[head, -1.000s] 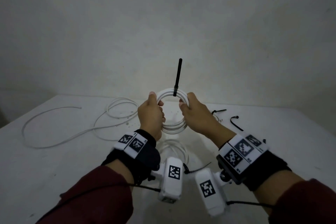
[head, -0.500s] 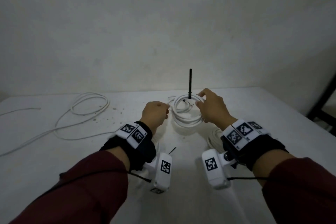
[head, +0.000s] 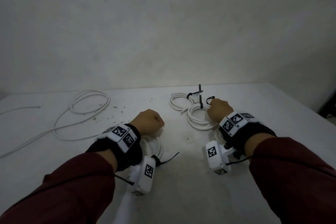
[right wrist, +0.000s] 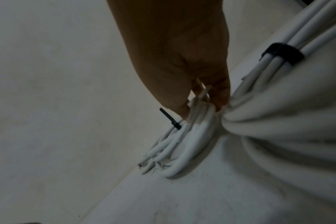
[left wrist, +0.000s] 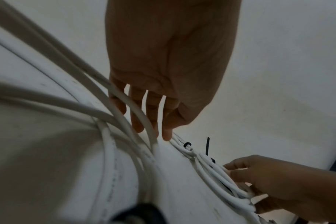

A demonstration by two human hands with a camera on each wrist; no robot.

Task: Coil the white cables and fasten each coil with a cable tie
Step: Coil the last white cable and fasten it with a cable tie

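head view shows the right hand low on the table, fingers curled on the near rim of a tied white coil whose black cable tie sticks upright from the far side. the right wrist view confirms it: fingertips pinch a few strands just beside the tie. the left hand hovers apart from that coil, fingers hanging loosely curled and holding nothing, above another bundled coil that lies under the wrist. a further tied coil sits just behind, and one loose white cable sprawls uncoiled at far left.

this looks like setting the finished coil down. to do it well, lay it flat so it does not spring or roll, let go only once it rests, and keep it from tangling into the coil behind. then the free left hand seems best placed to reach for the loose cable, taking it near one end so loops can be gathered evenly.
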